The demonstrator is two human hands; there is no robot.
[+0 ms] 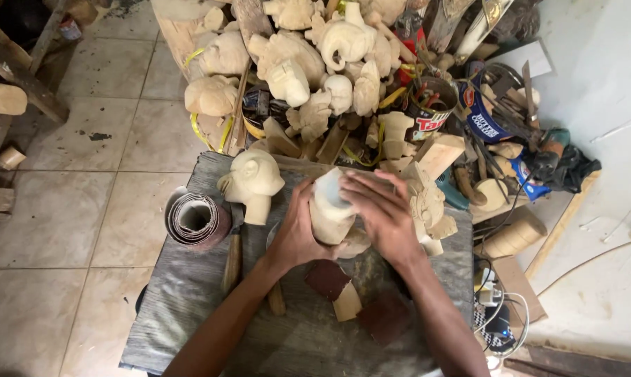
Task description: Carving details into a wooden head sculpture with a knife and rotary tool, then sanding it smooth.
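A pale carved wooden figure (pixel 329 202) stands upright on the grey wooden bench (pixel 190 300), held between both hands. My left hand (pixel 294 234) wraps around its left side and base. My right hand (pixel 378 209) lies flat over its right side and top, fingers pointing left. Whether something is pressed under the right palm is hidden. Dark brown sandpaper pieces (pixel 327 278) and a small wood wedge (pixel 347 304) lie on the bench just below the hands.
A carved wooden head (pixel 254 183) stands left of the hands, beside a sandpaper roll (pixel 195 220) and a wooden-handled chisel (pixel 233 255). A heap of unfinished carvings (pixel 308 56), cans (pixel 431 112) and tools fills the back. Cables (pixel 497 314) lie at right.
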